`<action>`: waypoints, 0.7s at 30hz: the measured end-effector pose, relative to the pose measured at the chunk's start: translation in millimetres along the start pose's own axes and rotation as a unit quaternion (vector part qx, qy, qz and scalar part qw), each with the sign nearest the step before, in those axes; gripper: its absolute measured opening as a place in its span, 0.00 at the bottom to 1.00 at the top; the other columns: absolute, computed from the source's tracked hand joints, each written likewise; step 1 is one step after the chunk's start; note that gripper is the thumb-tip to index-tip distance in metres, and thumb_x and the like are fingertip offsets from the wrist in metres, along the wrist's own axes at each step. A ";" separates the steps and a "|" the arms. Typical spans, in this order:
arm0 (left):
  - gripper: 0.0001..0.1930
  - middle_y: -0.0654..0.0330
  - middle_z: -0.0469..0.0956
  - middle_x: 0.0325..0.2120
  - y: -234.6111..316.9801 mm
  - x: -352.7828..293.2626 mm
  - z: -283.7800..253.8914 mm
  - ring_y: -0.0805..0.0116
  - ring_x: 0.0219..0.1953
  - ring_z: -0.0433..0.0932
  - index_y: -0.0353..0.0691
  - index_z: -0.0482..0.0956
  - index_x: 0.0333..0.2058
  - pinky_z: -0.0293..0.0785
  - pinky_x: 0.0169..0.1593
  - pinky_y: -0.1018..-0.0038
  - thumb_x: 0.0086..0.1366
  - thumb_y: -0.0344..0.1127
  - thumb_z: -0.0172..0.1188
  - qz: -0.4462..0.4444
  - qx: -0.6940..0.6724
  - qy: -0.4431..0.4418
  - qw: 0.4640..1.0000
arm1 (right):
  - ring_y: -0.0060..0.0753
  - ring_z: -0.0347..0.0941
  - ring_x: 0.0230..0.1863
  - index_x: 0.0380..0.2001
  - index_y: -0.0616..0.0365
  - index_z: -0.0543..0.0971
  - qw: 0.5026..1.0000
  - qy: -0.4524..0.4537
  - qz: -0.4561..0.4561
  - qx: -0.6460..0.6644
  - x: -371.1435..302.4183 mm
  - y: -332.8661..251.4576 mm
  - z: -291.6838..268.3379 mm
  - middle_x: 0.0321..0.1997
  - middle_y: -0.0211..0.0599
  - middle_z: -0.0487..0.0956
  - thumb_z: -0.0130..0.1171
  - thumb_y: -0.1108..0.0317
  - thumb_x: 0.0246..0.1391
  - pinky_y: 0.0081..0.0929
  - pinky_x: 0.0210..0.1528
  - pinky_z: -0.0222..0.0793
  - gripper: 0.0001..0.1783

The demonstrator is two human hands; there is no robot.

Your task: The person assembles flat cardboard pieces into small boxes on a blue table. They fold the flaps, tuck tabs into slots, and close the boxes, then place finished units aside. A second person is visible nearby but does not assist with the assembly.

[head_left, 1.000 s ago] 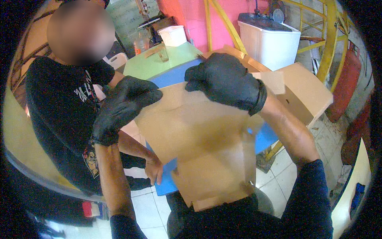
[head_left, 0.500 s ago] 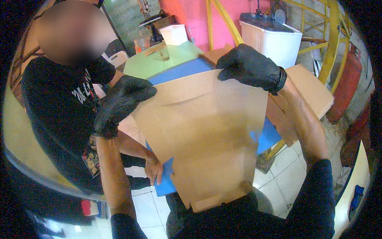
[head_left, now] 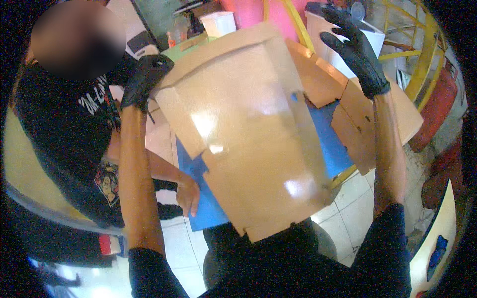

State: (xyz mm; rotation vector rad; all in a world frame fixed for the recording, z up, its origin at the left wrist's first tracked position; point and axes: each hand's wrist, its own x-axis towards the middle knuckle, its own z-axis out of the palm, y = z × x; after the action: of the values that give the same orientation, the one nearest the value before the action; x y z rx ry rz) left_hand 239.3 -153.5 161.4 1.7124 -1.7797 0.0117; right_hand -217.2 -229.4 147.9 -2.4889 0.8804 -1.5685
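A large brown cardboard sheet (head_left: 243,129) with creased flaps and notched edges slopes in front of me, its lower edge near my lap. Bright glare marks its smooth face. Black-gloved, my left hand (head_left: 148,79) is closed at the sheet's upper left corner; the fingertips are partly hidden. My right hand (head_left: 355,54), also in a black glove, is off the sheet at the upper right, fingers spread and holding nothing. Under the sheet lies a blue surface (head_left: 330,136). Another person's hand (head_left: 188,196) rests at its left edge.
A person in a black shirt (head_left: 64,129) is close on my left. More cut cardboard (head_left: 355,126) lies to the right. Behind stand a white bin (head_left: 218,24), a white tub with a dark top (head_left: 343,49) and a yellow metal frame (head_left: 422,74).
My right hand has let go of the sheet's top edge and moved up and right, opening. The sheet has turned and its top has risen; my left hand has shifted up and left.
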 end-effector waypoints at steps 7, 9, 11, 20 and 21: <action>0.32 0.45 0.74 0.55 32.7 -137.4 45.7 0.50 0.58 0.72 0.38 0.71 0.59 0.64 0.63 0.60 0.56 0.40 0.69 0.120 0.116 -0.048 0.985 | 0.30 0.69 0.62 0.58 0.59 0.75 0.942 -0.074 0.323 0.043 -214.5 -33.0 -4.7 0.61 0.37 0.76 0.59 0.65 0.61 0.32 0.65 0.62 0.23; 0.36 0.47 0.67 0.62 49.1 -207.9 51.8 0.48 0.67 0.62 0.43 0.68 0.62 0.49 0.70 0.52 0.55 0.42 0.67 0.106 0.104 -0.238 0.960 | 0.33 0.75 0.57 0.53 0.58 0.78 0.923 -0.028 0.383 0.016 -267.9 -54.7 6.7 0.55 0.38 0.80 0.63 0.74 0.55 0.34 0.61 0.68 0.20; 0.34 0.49 0.60 0.67 62.8 -264.5 74.2 0.44 0.71 0.54 0.50 0.68 0.64 0.36 0.71 0.38 0.57 0.48 0.63 0.164 0.108 -0.392 0.899 | 0.32 0.74 0.56 0.53 0.57 0.78 0.882 0.005 0.471 -0.016 -307.1 -80.2 14.2 0.54 0.38 0.80 0.64 0.77 0.51 0.31 0.54 0.72 0.23; 0.08 0.60 0.82 0.42 55.7 -277.8 189.4 0.57 0.50 0.78 0.52 0.83 0.38 0.50 0.68 0.41 0.60 0.40 0.59 0.203 0.090 -0.199 0.954 | 0.51 0.68 0.59 0.52 0.57 0.76 0.954 -0.221 0.199 -0.041 -324.2 -126.3 57.2 0.59 0.45 0.73 0.70 0.62 0.46 0.42 0.55 0.69 0.29; 0.07 0.61 0.83 0.39 54.3 -268.3 201.1 0.58 0.47 0.79 0.52 0.83 0.36 0.53 0.67 0.43 0.60 0.40 0.59 0.200 0.091 -0.167 0.961 | 0.52 0.68 0.59 0.51 0.57 0.77 0.959 -0.230 0.156 -0.050 -316.3 -124.7 64.1 0.59 0.46 0.73 0.70 0.63 0.45 0.43 0.56 0.69 0.28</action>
State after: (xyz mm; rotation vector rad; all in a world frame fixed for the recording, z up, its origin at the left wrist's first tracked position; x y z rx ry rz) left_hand 81.9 4.4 -94.8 1.5110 -2.4216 0.0645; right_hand -209.1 17.7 -94.2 -2.4610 1.2117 -0.8193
